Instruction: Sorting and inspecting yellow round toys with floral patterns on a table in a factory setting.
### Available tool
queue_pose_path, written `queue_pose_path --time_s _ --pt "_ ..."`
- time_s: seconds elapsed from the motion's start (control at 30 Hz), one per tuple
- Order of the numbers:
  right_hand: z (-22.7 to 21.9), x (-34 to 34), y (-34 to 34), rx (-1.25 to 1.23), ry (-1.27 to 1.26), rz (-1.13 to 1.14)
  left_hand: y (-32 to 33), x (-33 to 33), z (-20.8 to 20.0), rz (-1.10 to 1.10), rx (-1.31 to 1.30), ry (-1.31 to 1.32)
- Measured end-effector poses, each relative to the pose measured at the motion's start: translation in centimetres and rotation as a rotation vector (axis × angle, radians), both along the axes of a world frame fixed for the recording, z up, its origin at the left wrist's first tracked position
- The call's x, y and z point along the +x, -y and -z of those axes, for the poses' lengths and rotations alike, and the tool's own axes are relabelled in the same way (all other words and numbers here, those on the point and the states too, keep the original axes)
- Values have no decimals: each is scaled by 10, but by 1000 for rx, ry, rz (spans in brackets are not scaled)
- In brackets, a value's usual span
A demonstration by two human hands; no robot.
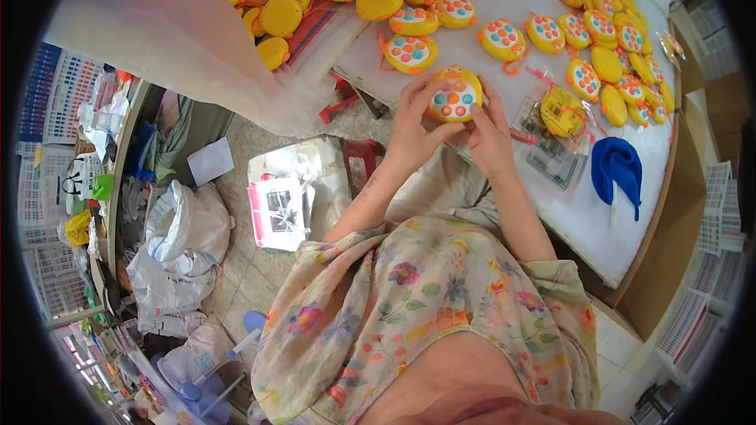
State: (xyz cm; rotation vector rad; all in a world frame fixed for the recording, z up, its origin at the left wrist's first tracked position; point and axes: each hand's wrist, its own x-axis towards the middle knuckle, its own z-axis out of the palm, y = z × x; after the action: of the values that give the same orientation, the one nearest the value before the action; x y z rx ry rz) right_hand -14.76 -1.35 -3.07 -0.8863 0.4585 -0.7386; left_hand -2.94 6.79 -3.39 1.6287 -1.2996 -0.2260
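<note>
Between my two hands is a yellow, egg-shaped button toy (453, 101), its white face with orange, teal and blue round buttons turned up toward me. My left hand (412, 130) is closed around its left side, the thumb by the lower edge. My right hand (490, 138) grips the right side, with its thumb on the lower right of the face. Just beyond the toy, similar yellow toys (504, 39) with orange cords lie on the white tabletop (480, 0). Right of my right hand, another yellow toy (562, 112) sits in clear packaging.
A blue cloth item (616, 169) lies at the table's right. Heaps of yellow toys (618, 71) fill the far right and far left. Translucent plastic sheeting (197, 47) hangs at the left. A covered stool (303, 181) and white bags (177, 244) stand on the floor.
</note>
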Motion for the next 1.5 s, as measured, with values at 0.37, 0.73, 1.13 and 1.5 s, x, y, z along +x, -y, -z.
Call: queue_pose_path --time_s 0.37,0.73,1.13,1.5 --pt "3 -15 -6 2 144 -43 -9 -3 -13 294 -51 -718" --pt "7 -23 -7 -115 46 -23 -3 -18 -6 227 33 -288" --pt "17 -25 -8 -332 82 -98 -10 -17 -11 302 48 -869" --pt "-13 -59 6 -149 -108 -448 -10 26 -29 171 223 -573"
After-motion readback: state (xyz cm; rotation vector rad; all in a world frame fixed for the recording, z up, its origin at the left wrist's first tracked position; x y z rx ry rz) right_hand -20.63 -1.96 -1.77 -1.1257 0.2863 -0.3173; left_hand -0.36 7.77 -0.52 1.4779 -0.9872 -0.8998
